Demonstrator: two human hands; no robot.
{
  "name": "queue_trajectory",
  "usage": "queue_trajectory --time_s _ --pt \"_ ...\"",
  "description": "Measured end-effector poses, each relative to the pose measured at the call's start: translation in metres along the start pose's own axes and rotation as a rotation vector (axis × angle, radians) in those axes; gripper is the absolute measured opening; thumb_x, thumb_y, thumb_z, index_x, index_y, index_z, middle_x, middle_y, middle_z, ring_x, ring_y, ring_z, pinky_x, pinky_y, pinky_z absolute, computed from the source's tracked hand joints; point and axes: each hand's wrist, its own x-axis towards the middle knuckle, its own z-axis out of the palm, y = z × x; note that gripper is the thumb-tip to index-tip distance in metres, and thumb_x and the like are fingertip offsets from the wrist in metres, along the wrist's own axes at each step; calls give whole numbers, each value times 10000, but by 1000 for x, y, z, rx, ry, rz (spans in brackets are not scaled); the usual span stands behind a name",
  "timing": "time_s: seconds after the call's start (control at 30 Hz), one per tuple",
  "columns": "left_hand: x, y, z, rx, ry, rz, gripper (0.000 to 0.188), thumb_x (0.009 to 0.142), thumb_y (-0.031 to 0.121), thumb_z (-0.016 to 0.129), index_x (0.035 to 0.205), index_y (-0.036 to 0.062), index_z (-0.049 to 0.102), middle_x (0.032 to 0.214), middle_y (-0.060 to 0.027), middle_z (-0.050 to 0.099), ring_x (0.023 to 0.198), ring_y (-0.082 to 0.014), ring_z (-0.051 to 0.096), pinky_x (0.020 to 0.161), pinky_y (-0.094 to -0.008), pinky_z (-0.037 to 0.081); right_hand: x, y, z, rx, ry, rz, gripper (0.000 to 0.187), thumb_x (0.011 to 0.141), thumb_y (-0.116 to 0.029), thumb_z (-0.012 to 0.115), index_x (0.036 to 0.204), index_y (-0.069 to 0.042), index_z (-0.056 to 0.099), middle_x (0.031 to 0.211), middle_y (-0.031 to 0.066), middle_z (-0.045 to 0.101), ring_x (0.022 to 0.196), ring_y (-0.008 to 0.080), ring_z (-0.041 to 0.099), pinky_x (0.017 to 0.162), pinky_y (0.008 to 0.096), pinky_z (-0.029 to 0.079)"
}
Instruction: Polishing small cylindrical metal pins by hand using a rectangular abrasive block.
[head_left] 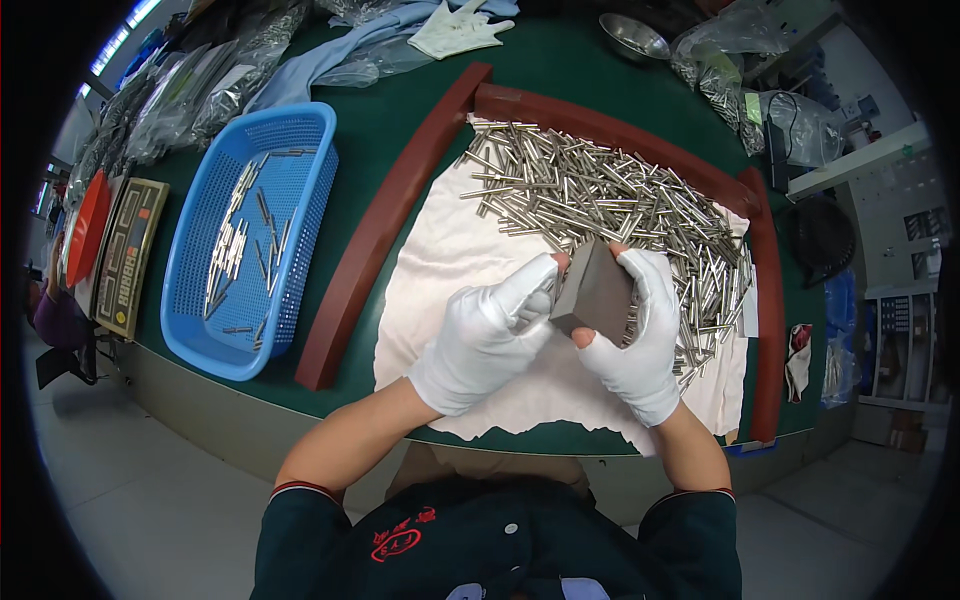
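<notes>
In my right hand (645, 340), gloved in white with bare fingertips, is a dark grey-brown rectangular block (600, 292), gripped between thumb and fingers. My left hand (490, 335) wears the same kind of glove and is curled closed right beside the block, its index fingertip at the block's upper left edge. Something silvery shows inside the left fingers, too shaded to name. Just beyond both hands, a large heap of shiny metal pins (600, 190) is spread over a pale cloth (425, 280); some pins lie under and to the right of my right hand.
Dark red wooden bars (385, 240) border the cloth at left, back and right. A blue plastic basket (180, 290) with some pins stands at left on the green table (560, 60). Farther back are a white glove (460, 32), a metal bowl (634, 38) and plastic bags (725, 60).
</notes>
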Motion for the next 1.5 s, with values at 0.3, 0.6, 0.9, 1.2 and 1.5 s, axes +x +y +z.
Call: queue_trajectory --time_s 0.3,0.6,0.9,1.2,1.5 --pt "0 -2 -2 -45 -36 -17 534 714 -98 622 1223 39 541 742 -83 619 615 -179 620 582 -268 508 -4 6 4 118 -11 51 740 657 -448 775 1129 39 480 1045 183 517 893 286 547 774 371 460" --pt "1 -1 -2 22 26 125 552 712 -107 611 1231 68 542 759 -87 629 625 -228 627 567 -295 500 -8 2 8 161 6 21 819 662 -556 745 1129 56 466 1010 192 525 870 287 541 755 377 459" --pt "1 -4 -1 108 82 189 518 718 -80 622 1208 74 558 771 -98 644 611 -252 618 530 -329 480 -6 -5 8 129 9 0 826 660 -572 739 1120 56 464 1001 185 529 861 288 543 733 372 462" --pt "0 -6 -1 179 49 253 469 723 -74 630 1169 64 582 749 -105 634 608 -246 617 528 -318 475 -4 -3 6 73 54 -3 764 651 -456 778 1136 49 471 1003 163 521 850 272 540 718 357 459" --pt "2 2 -1 -345 -28 -265 527 793 -110 568 1293 42 501 867 -5 618 700 -38 555 660 -200 487 -5 -2 0 190 8 113 719 620 -346 790 1141 41 481 1040 160 506 931 266 529 816 361 450"
